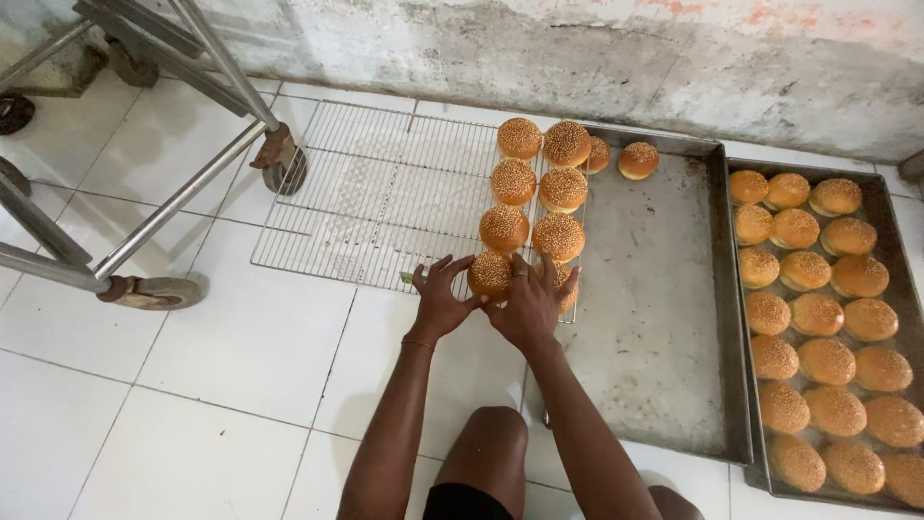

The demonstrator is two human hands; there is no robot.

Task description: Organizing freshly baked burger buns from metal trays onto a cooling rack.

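Wire cooling rack (pixel 385 193) on the tiled floor (pixel 221 356). Left hand (pixel 438 300) and right hand (pixel 529 303), fingers spread, cup two sesame buns (pixel 491 273) at the rack's near right corner. Six buns sit behind them on the rack; an almost empty tray (pixel 654 308) lies right of the rack, a full tray (pixel 900 241) beyond.

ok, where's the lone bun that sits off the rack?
In the head view it sits on the near-empty metal tray, at its far left corner: the lone bun, just right of the buns on the wire rack, close to the wall.
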